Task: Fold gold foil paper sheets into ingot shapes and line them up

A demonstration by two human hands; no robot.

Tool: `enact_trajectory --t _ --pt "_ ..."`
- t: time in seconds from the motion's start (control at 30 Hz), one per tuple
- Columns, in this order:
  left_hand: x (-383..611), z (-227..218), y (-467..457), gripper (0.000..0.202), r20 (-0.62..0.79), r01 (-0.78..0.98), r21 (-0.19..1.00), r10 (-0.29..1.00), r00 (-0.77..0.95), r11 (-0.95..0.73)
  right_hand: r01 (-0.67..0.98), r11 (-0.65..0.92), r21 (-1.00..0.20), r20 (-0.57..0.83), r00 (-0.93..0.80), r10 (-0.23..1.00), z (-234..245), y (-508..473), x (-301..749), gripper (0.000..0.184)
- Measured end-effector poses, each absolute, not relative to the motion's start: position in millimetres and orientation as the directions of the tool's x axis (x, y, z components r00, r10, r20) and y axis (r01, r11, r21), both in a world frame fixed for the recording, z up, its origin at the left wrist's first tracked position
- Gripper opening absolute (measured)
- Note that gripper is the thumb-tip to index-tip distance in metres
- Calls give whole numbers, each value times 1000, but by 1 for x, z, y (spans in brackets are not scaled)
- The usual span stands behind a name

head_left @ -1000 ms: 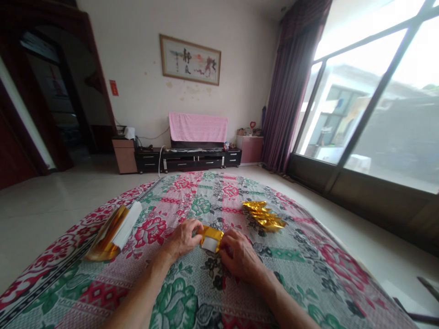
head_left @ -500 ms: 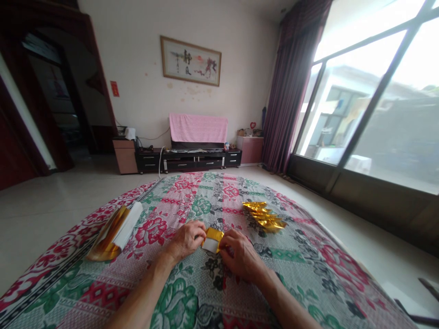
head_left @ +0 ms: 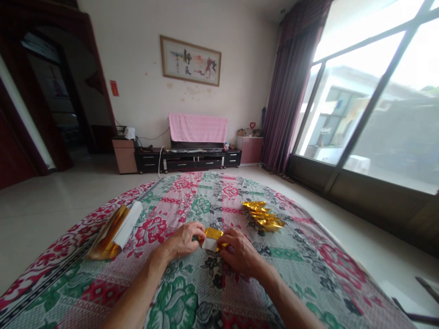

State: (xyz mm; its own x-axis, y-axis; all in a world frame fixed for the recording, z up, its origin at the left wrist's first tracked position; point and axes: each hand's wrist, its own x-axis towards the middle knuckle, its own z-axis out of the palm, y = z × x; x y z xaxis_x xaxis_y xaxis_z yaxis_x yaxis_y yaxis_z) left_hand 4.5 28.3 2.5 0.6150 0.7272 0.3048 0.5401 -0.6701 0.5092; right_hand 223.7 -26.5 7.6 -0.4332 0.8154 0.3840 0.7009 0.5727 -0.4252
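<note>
Left hand (head_left: 186, 239): its fingers are bent and nearly closed against the thumb, pinching the left end of the paper (head_left: 213, 233).
Right hand (head_left: 238, 251): curled in with little gap at the fingertips, it grips the paper's right end; the fingers hide part of that grip.
Paper: it sits between the two hands, gold on the side away from the person and white on the near side; whether it touches the cloth (head_left: 176, 299) beneath cannot be told.
Sheets (head_left: 113, 234): a curled stack, gold with a white outer face, lies well to the left of the left hand.
Gold pieces (head_left: 264, 215): a shiny, crumpled-looking row lies beyond the right hand and to its right.
Cloth: flowered in red, green and grey, it spreads under both hands and forearms, bearing the sheets and gold pieces.
Stand (head_left: 194, 161): black, low, well beyond both hands, with a pink cover (head_left: 198, 128) draped above it.
</note>
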Motion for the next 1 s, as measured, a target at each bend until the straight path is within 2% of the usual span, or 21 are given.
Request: enact_trajectory --t 0.27,0.53,0.73,1.0 --pt "8 7 21 24 351 537 501 726 591 -679 717 598 -357 395 -464 793 4 -29 222 15" --pt "8 4 22 25 376 529 518 734 565 -672 744 590 -315 381 -470 796 4 -30 221 15" --pt "5 2 27 31 356 498 554 730 583 -667 752 542 -374 409 -391 825 2 -30 221 10" --pt "6 3 25 21 344 507 533 721 601 -677 659 616 -431 407 -468 785 6 -29 234 20"
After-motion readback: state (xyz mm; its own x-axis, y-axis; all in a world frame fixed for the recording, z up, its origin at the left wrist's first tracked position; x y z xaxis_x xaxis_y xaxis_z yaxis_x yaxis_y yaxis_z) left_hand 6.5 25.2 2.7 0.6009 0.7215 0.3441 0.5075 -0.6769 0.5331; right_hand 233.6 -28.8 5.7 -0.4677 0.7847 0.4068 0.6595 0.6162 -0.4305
